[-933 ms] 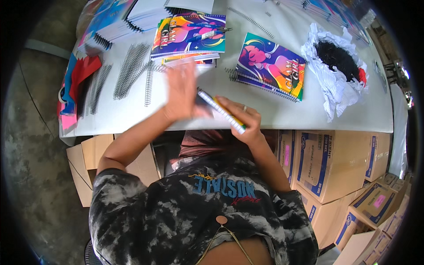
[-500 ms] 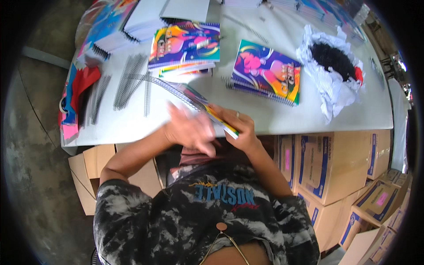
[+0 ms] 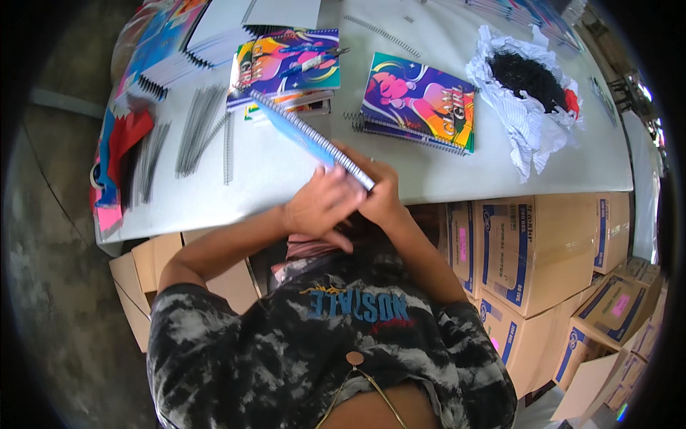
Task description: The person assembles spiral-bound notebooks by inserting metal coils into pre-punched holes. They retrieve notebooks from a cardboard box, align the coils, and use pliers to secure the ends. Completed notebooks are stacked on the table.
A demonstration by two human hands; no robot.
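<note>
A spiral notebook (image 3: 304, 132) with a light blue face is held tilted over the table's near edge, its coil edge turned up. My right hand (image 3: 380, 191) grips its lower end. My left hand (image 3: 325, 204) is right beside that end with fingers spread and thumb stuck out; slight blur hides whether it touches the coil. Beyond the notebook lies a stack of colourful notebooks (image 3: 289, 61), with blue-handled pliers (image 3: 312, 64) on top. To the right rests another stack of spiral notebooks (image 3: 418, 100). Loose wire coils (image 3: 200, 132) lie on the left.
The white table (image 3: 421, 171) also bears a crumpled white cloth (image 3: 525, 139) around a black tangle, and thick piles of bound pages (image 3: 236, 28) at the far left. Red and blue material (image 3: 118, 157) lies at the left edge. Cardboard boxes (image 3: 536, 250) are stacked below right.
The held notebook has turned, now showing its light blue face and coil edge. My left hand has come right, closer to my right hand.
</note>
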